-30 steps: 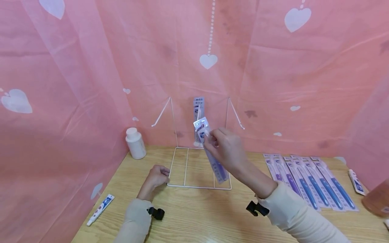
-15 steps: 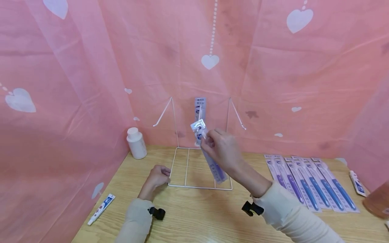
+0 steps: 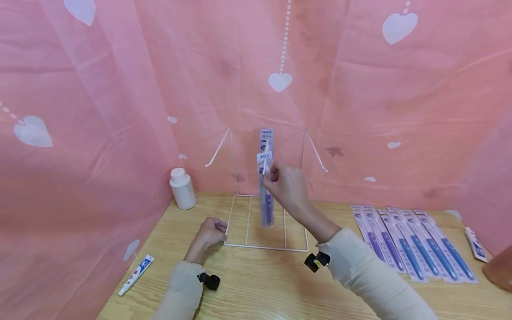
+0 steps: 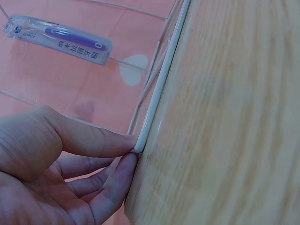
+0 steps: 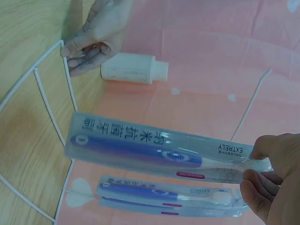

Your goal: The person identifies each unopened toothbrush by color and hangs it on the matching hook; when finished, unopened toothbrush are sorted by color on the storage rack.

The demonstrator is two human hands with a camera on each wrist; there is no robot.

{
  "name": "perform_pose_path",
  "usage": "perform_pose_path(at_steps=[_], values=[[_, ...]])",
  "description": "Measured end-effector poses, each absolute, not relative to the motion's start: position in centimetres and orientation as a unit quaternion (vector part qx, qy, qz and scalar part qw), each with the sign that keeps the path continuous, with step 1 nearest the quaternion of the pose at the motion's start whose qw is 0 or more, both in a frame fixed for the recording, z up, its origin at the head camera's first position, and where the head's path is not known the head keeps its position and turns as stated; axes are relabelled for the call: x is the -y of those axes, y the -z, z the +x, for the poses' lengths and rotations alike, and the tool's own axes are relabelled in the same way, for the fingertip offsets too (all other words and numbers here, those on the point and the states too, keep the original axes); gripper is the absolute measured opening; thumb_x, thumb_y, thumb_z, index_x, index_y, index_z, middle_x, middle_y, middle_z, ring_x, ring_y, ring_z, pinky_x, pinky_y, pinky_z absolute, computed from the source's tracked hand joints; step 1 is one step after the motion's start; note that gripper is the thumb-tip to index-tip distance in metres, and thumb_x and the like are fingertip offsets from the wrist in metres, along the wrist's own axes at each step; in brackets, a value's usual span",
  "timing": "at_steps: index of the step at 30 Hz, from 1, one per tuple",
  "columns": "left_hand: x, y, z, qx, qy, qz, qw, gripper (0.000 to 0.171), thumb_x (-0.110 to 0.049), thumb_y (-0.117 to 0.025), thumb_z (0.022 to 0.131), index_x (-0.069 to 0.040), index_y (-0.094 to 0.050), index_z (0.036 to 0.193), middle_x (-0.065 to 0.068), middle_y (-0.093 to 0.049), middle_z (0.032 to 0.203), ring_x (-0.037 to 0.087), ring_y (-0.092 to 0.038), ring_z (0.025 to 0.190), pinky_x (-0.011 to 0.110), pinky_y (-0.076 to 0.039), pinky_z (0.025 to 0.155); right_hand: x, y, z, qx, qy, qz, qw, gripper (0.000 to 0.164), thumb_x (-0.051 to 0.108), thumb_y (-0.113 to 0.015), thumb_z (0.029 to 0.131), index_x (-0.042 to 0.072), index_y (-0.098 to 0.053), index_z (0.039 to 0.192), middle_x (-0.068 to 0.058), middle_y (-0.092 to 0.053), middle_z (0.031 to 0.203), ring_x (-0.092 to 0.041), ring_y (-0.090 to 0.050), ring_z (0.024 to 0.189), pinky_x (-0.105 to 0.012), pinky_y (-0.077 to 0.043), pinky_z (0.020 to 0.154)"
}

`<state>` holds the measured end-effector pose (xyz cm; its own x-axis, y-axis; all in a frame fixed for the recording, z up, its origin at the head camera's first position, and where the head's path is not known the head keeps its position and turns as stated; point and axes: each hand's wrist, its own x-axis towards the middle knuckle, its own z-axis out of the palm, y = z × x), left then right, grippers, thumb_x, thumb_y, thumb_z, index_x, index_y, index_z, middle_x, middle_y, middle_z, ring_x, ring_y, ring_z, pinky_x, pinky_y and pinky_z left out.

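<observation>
My right hand [image 3: 289, 184] pinches the upper end of a packaged toothbrush [image 5: 140, 145] with a purple handle. It hangs upright at the middle hook [image 3: 265, 165] of a white wire rack [image 3: 264, 247]. The hook's end shows in front of the card; whether it passes through the hole I cannot tell. Behind it, more packaged toothbrushes [image 5: 154, 194] hang at the rack's back. Low at the rack's front left corner, my left hand [image 3: 211, 232] pinches the wire between thumb and fingers, seen closely in the left wrist view.
To the right lies a row of several packaged toothbrushes [image 3: 416, 246], purple and blue. A toothpaste tube [image 3: 476, 244] and an orange container [image 3: 500, 269] are at the far right. A white bottle [image 3: 183, 189] and another tube [image 3: 137, 275] are at left. Side hooks [image 3: 316, 151] jut forward.
My right hand has brought the toothbrush package from a slant to upright, its top now lined up with the middle hook. The left hand stays on the rack corner.
</observation>
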<state>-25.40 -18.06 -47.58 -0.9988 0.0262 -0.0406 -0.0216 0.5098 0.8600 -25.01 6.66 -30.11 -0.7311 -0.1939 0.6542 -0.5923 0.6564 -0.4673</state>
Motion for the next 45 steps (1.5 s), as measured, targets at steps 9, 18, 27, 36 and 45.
perform_pose_path(at_steps=[9,18,27,36,45], values=[[17.9,47.9,-26.0,-0.87,-0.49,-0.021,0.037,0.033,0.013,-0.074,0.068,0.005,-0.07,0.1,0.01,-0.063,0.087,0.024,-0.059,0.083,0.035,-0.052,0.074,-6.1,29.1,-28.8,0.889,-0.342,0.143,0.27,0.016,0.017,-0.074,0.08,0.002,-0.068,0.077,-0.007,-0.067,0.07,-0.021,-0.06,0.06,-0.035,-0.048,0.057],[17.9,47.5,-25.8,-0.869,-0.493,-0.019,0.041,0.033,0.012,-0.074,0.068,0.005,-0.07,0.1,0.01,-0.063,0.088,0.024,-0.059,0.083,0.035,-0.051,0.073,-5.3,29.0,-31.4,0.896,-0.353,0.099,0.25,0.018,0.017,-0.074,0.083,0.003,-0.066,0.075,-0.007,-0.063,0.067,-0.021,-0.055,0.058,-0.032,-0.041,0.051],[18.1,47.9,-25.6,-0.867,-0.497,-0.019,0.036,0.033,0.013,-0.074,0.067,0.004,-0.07,0.099,0.009,-0.063,0.087,0.023,-0.058,0.082,0.033,-0.051,0.071,-5.5,29.5,-33.0,0.891,-0.365,0.077,0.258,0.021,0.018,-0.076,0.082,-0.002,-0.069,0.08,-0.015,-0.069,0.075,-0.028,-0.063,0.064,-0.038,-0.05,0.056],[18.2,47.9,-25.6,-0.866,-0.498,-0.016,0.03,0.033,0.012,-0.074,0.068,0.005,-0.07,0.099,0.009,-0.063,0.087,0.023,-0.059,0.082,0.033,-0.051,0.072,-5.7,29.9,-33.2,0.894,-0.355,0.089,0.257,0.021,0.019,-0.073,0.081,-0.001,-0.069,0.08,-0.014,-0.069,0.075,-0.028,-0.062,0.067,-0.038,-0.05,0.06],[18.0,47.7,-25.8,-0.868,-0.495,-0.017,0.034,0.032,0.012,-0.074,0.068,0.005,-0.07,0.099,0.009,-0.063,0.087,0.023,-0.059,0.083,0.035,-0.051,0.075,-10.4,32.5,-33.5,0.945,-0.276,0.068,0.164,0.036,0.03,-0.072,0.082,-0.004,-0.062,0.081,-0.009,-0.053,0.068,-0.018,-0.043,0.058,-0.032,-0.036,0.051]])
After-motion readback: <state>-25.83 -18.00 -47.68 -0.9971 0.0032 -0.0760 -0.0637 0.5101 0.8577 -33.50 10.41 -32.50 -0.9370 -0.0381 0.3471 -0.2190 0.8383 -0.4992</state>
